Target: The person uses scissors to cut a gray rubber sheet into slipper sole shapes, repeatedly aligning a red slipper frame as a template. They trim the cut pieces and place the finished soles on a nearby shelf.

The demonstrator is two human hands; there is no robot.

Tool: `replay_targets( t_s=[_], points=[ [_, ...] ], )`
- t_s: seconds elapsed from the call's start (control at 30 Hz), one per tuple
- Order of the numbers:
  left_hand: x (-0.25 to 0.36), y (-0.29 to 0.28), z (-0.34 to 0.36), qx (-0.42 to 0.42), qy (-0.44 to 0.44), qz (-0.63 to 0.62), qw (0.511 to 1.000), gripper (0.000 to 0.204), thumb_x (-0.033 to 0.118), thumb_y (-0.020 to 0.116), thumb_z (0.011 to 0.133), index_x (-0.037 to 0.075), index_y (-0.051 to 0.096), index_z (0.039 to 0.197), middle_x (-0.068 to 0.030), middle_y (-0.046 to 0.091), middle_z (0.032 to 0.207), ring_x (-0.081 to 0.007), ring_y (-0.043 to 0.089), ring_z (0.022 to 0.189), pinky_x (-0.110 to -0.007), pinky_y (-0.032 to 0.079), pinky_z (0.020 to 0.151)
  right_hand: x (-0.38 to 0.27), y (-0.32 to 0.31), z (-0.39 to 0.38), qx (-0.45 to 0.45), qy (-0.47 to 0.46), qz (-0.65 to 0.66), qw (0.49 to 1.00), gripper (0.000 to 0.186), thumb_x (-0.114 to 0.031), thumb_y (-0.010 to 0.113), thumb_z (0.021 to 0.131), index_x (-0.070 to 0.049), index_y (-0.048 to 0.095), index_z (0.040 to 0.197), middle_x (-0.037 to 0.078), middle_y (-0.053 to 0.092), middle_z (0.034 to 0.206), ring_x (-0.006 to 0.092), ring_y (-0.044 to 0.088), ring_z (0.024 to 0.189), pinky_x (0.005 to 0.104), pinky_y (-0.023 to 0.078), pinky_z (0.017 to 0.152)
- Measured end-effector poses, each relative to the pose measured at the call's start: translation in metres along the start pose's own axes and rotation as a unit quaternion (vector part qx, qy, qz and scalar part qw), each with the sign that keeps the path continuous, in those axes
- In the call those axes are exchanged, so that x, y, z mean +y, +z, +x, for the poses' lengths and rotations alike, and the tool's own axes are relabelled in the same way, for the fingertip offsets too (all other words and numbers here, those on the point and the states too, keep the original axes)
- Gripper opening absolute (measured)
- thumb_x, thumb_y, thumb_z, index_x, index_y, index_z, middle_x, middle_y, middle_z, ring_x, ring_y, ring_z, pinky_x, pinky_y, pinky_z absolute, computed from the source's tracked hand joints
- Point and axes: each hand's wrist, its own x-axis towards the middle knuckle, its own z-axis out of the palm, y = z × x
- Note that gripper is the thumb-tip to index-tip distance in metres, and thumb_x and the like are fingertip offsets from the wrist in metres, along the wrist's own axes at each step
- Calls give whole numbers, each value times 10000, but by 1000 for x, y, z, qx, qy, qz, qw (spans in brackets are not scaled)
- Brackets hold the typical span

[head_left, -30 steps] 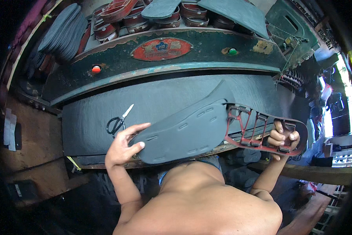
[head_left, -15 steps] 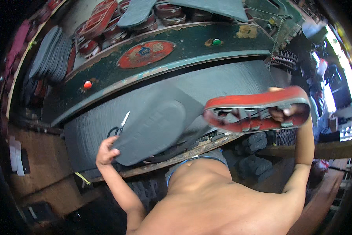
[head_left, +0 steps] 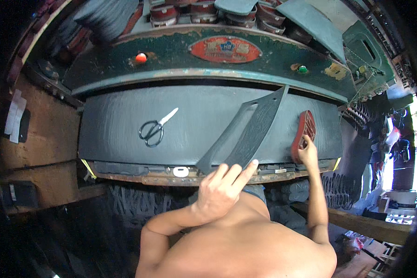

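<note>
My right hand (head_left: 308,152) is closed on the near end of a red sole-shaped cutting die (head_left: 305,127), at the right part of the dark grey sheet-covered bed (head_left: 111,104). A dark rubber sheet offcut (head_left: 259,123) with a long cut-out opening slants across the middle of the bed. At its near end my left hand (head_left: 221,190) has its fingers at the edge and seems to grip it; part of that grip is hidden. Scissors (head_left: 153,132) with black handles lie to the left, blade pointing away from me.
Behind the bed runs a dark green machine beam (head_left: 166,55) with a red button (head_left: 141,57) and a green button (head_left: 302,69). More red dies (head_left: 203,11) and grey sheets (head_left: 312,25) rest above it. A wooden surface (head_left: 46,120) stands at left.
The red die has gone from raised in my right hand to down at the bed. My left hand has moved right and nearer to me. The view has turned, showing the scissors whole.
</note>
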Motion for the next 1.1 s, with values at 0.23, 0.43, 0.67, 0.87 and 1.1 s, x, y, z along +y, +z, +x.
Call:
replay_targets(
  t_s=[0.23, 0.43, 0.67, 0.87, 1.1],
  points=[
    [-9, 48, -23, -82, 171, 43, 981, 454, 197, 612, 847, 124, 693, 1287, -6, 515, 874, -164, 502, 786, -285, 432, 690, 28, 46, -29, -112, -19, -99, 989, 643, -163, 801, 748, -23, 554, 1324, 234, 620, 1246, 432, 578, 1194, 500, 492, 977],
    [-44, 114, -53, -327, 27, -94, 940, 564, 12, 655, 789, 182, 669, 1327, -111, 560, 1055, -314, 569, 1008, -421, 448, 856, 22, 41, -34, -91, -59, -61, 992, 522, -79, 688, 819, -11, 588, 1327, 229, 603, 1289, 435, 552, 1250, 491, 481, 1027],
    [-73, 122, -68, -201, -17, -190, 961, 371, 39, 628, 870, 94, 690, 1232, -182, 606, 1186, -362, 580, 1100, -466, 462, 972, -51, -8, -26, -28, -71, -56, 996, 239, -106, 666, 864, -22, 680, 1087, 169, 697, 1029, 365, 684, 1001, 477, 530, 892],
    [-192, 61, -68, 6, -215, 105, 971, 385, -34, 601, 887, -12, 603, 1272, -223, 579, 1202, -412, 582, 1133, -484, 468, 997, -87, 64, 7, -141, -247, -63, 957, 784, -353, 876, 726, -45, 574, 1380, 173, 583, 1313, 380, 524, 1276, 507, 391, 1113],
    [-239, 47, -120, -114, -301, 132, 937, 395, 49, 685, 914, 9, 606, 1299, -247, 536, 1281, -437, 541, 1222, -498, 448, 1039, -80, 76, 46, -290, -213, -10, 933, 782, -399, 923, 658, -24, 651, 1289, 182, 649, 1212, 379, 570, 1233, 482, 413, 1089]
  ],
)
